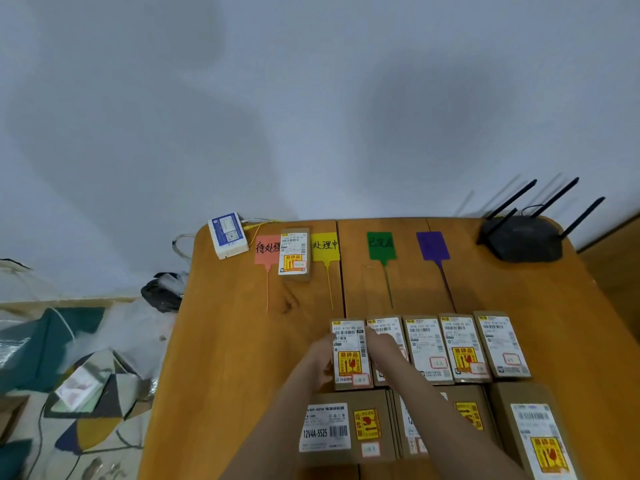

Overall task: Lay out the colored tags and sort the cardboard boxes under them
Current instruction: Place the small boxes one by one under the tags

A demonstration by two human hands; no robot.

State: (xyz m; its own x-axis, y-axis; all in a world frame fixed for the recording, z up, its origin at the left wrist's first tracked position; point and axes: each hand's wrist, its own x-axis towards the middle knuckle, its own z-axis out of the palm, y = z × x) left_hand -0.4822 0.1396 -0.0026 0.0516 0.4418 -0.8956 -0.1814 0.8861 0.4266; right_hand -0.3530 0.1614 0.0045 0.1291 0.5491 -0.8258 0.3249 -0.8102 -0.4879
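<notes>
Sorting is under way: four tags lie along the far edge of the surface (221, 341), pink tag (266, 249), yellow tag (325, 247), green tag (380, 245), purple tag (432, 245), with one box (294, 251) already between pink and yellow. I judge my left hand (320, 358) and right hand (384, 344) are gripping the sides of the leftmost small box (350, 353); next, read its sticker and carry it under the matching tag. A nearer box (346, 427) reads "12V4A-5525".

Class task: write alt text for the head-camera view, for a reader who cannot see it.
Both hands, left hand and right hand, touch the leftmost small box in a row of five on a wooden table. Beyond lie pink, yellow, green and purple tags.
</notes>
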